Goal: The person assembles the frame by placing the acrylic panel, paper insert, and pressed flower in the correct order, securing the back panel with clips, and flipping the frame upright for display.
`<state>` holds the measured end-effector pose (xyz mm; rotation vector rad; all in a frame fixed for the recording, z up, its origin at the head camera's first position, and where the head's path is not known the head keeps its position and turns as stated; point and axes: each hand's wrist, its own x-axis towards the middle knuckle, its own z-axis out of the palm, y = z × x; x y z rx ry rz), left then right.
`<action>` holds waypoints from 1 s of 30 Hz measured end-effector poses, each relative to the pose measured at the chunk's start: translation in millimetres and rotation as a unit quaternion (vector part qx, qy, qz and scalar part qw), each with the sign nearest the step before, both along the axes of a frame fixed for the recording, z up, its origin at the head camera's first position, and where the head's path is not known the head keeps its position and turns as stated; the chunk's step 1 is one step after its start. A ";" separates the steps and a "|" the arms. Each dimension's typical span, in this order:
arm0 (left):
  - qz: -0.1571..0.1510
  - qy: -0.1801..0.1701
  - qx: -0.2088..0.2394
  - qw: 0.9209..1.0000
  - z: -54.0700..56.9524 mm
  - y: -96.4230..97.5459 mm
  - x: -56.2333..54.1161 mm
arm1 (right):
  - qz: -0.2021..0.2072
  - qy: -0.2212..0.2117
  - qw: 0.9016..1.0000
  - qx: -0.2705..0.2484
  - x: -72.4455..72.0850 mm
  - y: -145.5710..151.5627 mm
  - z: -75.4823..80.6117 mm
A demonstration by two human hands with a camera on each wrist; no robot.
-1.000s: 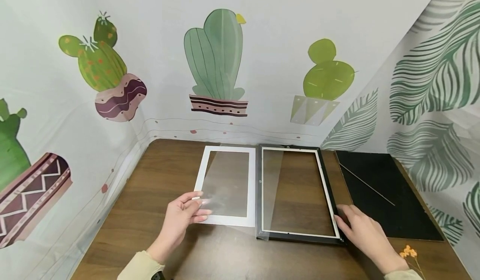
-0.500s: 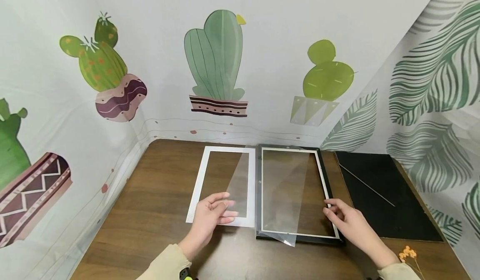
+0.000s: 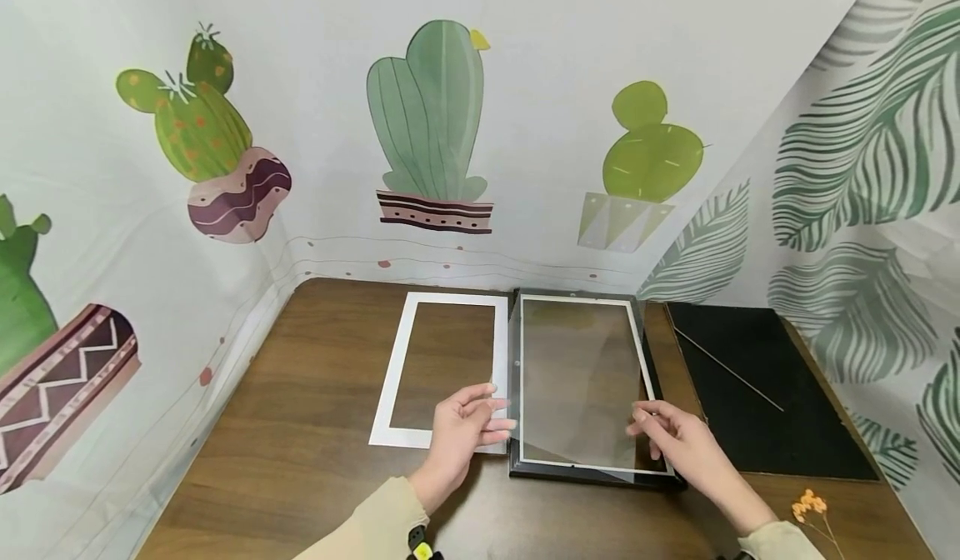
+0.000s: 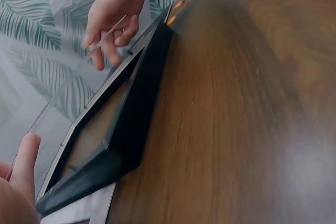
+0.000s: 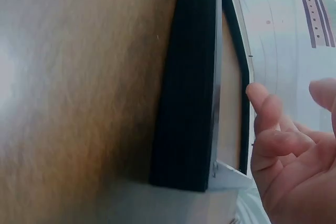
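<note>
A clear sheet (image 3: 577,377) is held above a black picture frame (image 5: 189,103), which lies on the table with a pale inner lip. My left hand (image 3: 465,422) pinches the sheet's left edge between thumb and fingers, over the right strip of a white mat (image 3: 393,368). At the opposite edge my right hand (image 3: 675,435) has its thumb and curled fingers on the sheet, above the frame's right side. In the left wrist view the sheet's edge runs from one hand to the other, raised and apart from the frame.
To the right, a black backing board (image 3: 795,435) bears a thin rod (image 3: 727,368). Orange dried flowers (image 3: 810,503) lie near the front right. Behind the wooden table (image 3: 315,377) hangs a white cloth with printed cacti and leaves.
My left hand has carried the clear sheet rightward from over the mat to over the frame. My right hand has left the frame's side and taken the sheet's right edge.
</note>
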<state>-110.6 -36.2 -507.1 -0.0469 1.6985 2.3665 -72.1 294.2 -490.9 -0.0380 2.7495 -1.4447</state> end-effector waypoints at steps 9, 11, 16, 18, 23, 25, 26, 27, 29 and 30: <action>0.004 -0.014 0.017 1.000 -3.6 23.3 7.4 | -0.056 0.003 0.993 -0.100 -2.2 0.2 -6.2; 0.005 -0.020 0.012 1.000 -3.6 26.1 9.6 | -0.071 -0.004 0.990 -0.123 -2.9 0.9 -6.7; -0.006 -0.026 0.001 1.000 -3.7 29.0 12.8 | -0.092 -0.017 0.982 -0.162 -4.4 3.7 -7.1; -0.014 -0.017 -0.010 1.000 -3.9 28.9 13.1 | -0.094 -0.021 0.981 -0.170 -5.1 5.7 -7.3; -0.043 0.038 -0.071 0.996 -4.7 26.9 11.2 | -0.082 -0.040 0.975 -0.203 -8.4 15.2 -6.9; -0.057 0.062 -0.097 0.992 -5.4 25.1 9.5 | -0.068 -0.047 0.974 -0.209 -10.3 21.2 -6.0; -0.063 0.073 -0.114 0.989 -5.7 24.3 8.0 | -0.063 -0.051 0.975 -0.208 -11.4 24.2 -5.4; -0.067 0.088 -0.131 0.985 -6.1 23.2 6.4 | -0.060 -0.054 0.976 -0.204 -12.7 27.5 -4.7; -0.068 0.116 -0.166 0.977 -6.7 20.6 2.1 | -0.053 -0.060 0.979 -0.187 -15.6 33.9 -3.3; -0.065 0.132 -0.187 0.971 -7.1 19.0 -0.3 | -0.052 -0.064 0.981 -0.175 -17.1 36.6 -2.6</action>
